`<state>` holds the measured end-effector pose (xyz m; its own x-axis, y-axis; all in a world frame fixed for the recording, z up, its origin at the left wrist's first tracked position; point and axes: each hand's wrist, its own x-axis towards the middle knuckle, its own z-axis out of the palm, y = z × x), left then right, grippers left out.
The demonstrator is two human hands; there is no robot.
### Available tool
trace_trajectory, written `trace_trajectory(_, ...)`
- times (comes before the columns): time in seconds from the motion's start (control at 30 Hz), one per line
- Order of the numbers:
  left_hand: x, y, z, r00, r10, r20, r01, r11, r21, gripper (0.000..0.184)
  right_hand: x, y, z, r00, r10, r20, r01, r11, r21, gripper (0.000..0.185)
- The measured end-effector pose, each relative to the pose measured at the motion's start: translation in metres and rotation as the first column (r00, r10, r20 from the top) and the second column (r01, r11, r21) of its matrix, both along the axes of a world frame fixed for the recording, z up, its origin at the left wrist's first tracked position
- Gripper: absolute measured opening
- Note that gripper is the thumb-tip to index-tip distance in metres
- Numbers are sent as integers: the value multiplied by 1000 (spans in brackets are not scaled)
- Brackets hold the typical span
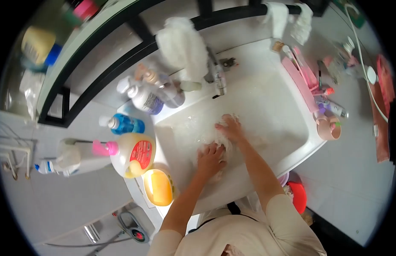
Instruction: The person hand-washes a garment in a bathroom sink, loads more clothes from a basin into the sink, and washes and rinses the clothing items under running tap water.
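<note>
A white sink point(275, 98) holds cloudy, sudsy water. In its lower left part my left hand point(211, 160) presses on a wet whitish cloth point(222, 143), its fingers curled over the edge. Just above and to the right, my right hand point(230, 128) touches the same cloth with its fingers bent and a little apart. Part of the cloth lies between the two hands, and the rest is hard to tell from the suds. The metal faucet point(219, 79) stands beyond my hands at the back rim.
Left of the sink are a large detergent bottle point(134, 155), an orange soap in a dish point(158, 187), a blue bottle point(129, 124) and pump bottles point(146, 100). A pink organizer point(300, 85) and a pink cup point(328, 129) line the right rim. A white cloth point(183, 45) hangs from the black rail.
</note>
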<state>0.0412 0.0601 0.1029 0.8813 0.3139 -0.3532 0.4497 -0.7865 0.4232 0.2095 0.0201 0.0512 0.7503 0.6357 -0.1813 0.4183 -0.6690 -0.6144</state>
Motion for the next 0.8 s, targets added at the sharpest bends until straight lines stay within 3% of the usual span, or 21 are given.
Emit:
trace_trajectory(0.07,4,4,-7,994,24,-107,-36,992,-119,53,-13,5,-3,980,195,33,-196,980,43,53)
trace_trajectory(0.17,-1,0,-24,989,78,-129,-84,995,-46,39,-42,-14,35,836,528,148,-527,848,-48,42)
trace_trajectory(0.2,-3,-4,-29,987,111,-116,-110,994,17,35,-51,-26,42,827,547,130,-547,836,-42,40)
trace_trajectory(0.27,-7,-4,-33,953,260,153,-259,965,-31,34,-58,-44,47,807,584,92,-584,811,-33,36)
trace_trajectory(0.3,-8,-6,-33,902,331,277,-327,943,-62,33,-58,-39,44,800,586,126,-583,810,-64,34)
trace_trajectory(0.4,1,13,-5,955,257,-149,-288,926,-243,33,-51,-18,19,799,564,208,-543,825,-156,30)
trace_trajectory(0.47,-2,8,-35,980,197,27,-194,975,-106,33,-38,-4,-27,833,499,237,-454,863,-220,31)
trace_trajectory(0.5,-4,3,-45,984,144,107,-143,989,-26,33,-34,7,-21,877,464,123,-417,863,-287,34)
trace_trajectory(0.57,-5,5,-45,958,214,192,-182,968,-173,32,-20,46,9,930,359,-71,-355,838,-414,38)
trace_trajectory(0.6,-10,3,-44,943,243,228,-186,951,-246,32,-20,50,7,926,367,-85,-366,821,-438,39)
trace_trajectory(0.77,-24,-10,-38,941,200,274,-220,974,45,59,11,71,29,905,421,-69,-383,731,-565,45)
trace_trajectory(0.8,-32,-13,-25,936,223,273,-257,962,94,63,10,68,38,932,363,10,-312,815,-487,46)
